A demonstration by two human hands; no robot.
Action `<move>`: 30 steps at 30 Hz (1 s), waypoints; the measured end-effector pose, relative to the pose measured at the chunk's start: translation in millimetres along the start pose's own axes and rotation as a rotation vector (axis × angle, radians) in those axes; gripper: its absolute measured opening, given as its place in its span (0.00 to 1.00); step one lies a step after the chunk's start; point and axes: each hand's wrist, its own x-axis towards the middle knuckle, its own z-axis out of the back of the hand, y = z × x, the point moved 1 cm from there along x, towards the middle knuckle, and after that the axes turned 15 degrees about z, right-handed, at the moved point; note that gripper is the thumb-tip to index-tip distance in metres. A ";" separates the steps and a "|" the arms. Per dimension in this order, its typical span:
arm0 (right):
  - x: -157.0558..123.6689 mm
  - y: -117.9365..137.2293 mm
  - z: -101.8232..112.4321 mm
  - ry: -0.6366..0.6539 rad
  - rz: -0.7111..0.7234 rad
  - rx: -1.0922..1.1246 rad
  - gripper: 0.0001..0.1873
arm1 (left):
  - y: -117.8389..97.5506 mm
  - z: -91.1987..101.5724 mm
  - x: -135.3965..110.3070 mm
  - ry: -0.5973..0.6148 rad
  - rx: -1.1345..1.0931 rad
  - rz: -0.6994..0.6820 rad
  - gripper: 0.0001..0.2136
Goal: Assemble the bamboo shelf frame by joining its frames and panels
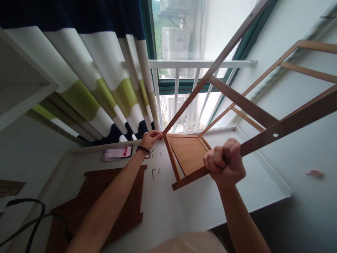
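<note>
A brown wooden shelf frame [184,102] leans up from the white surface, with long posts, crossbars and a flat panel [188,151] set in its lower part. My right hand [226,163] is closed in a fist around its near post. At the far-left post's lower corner, my left hand [152,138] pinches with thumb and fingers; whatever lies between the fingertips is too small to make out. Below the left hand are an L-shaped hex key [153,174] and a screw [158,171], with a few more small pieces near the wrist.
Dark brown wooden panels [131,207] lie under my left forearm. A phone [128,151] rests by the striped curtain [105,88]. White railings [200,64] cross the window behind the frame. Black cables [34,221] hang at lower left; a wall [310,147] stands right.
</note>
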 end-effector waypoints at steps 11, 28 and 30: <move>3.6 0.6 5.7 -0.030 0.008 -0.020 0.16 | 18.3 -1.9 10.5 0.008 -0.180 -0.002 0.12; 1.7 -0.8 16.6 -0.063 0.005 -0.048 0.17 | 5.5 -4.5 -6.4 -0.182 0.070 -0.122 0.11; 0.3 0.1 13.5 -0.060 -0.004 -0.051 0.17 | 2.5 -4.8 -12.8 -0.259 0.171 -0.177 0.09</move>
